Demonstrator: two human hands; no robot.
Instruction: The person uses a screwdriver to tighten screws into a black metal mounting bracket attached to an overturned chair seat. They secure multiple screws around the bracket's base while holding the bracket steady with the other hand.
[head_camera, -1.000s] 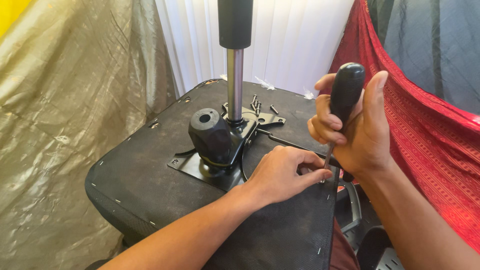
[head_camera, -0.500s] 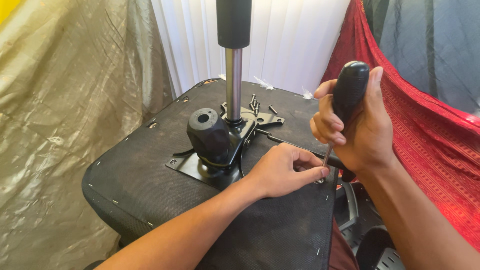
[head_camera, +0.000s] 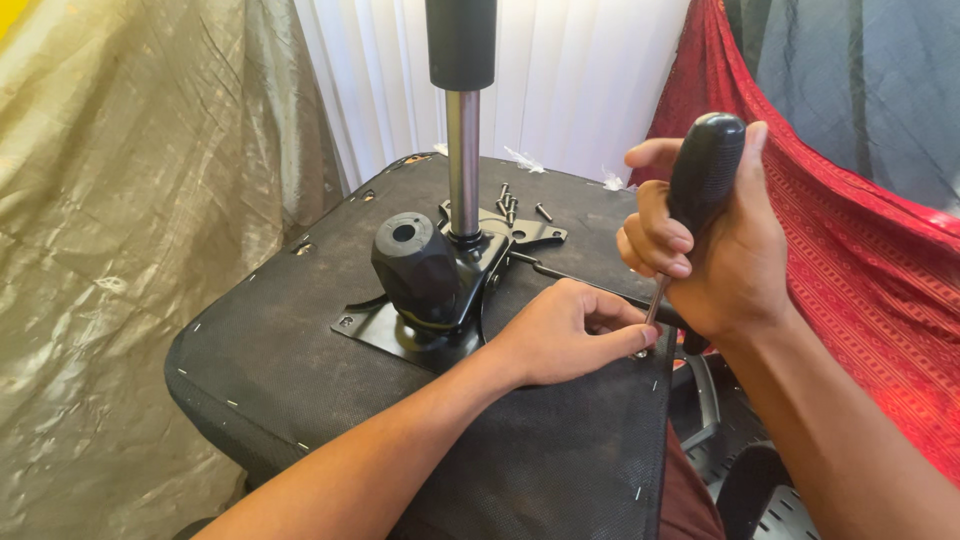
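Note:
An upturned office chair seat (head_camera: 300, 330), black fabric underside up, fills the middle. A black metal mechanism plate (head_camera: 400, 335) with a round knob (head_camera: 415, 265) and a chrome gas cylinder (head_camera: 463, 160) stands on it. My right hand (head_camera: 715, 250) grips the black handle of a screwdriver (head_camera: 703, 175), held upright, with its tip down at the seat's right edge. My left hand (head_camera: 565, 335) rests on the seat, its fingertips pinched at the screwdriver tip, steadying a small screw that I can barely see.
Several loose black screws (head_camera: 508, 202) lie behind the cylinder. A black lever (head_camera: 580, 280) runs from the mechanism toward my hands. Gold cloth hangs left, white curtain behind, red patterned cloth (head_camera: 860, 290) right. Black chair parts (head_camera: 740, 470) sit below right.
The view has shifted slightly. Both hands stay at the seat's right edge; the right hand's grip on the screwdriver handle has turned a little.

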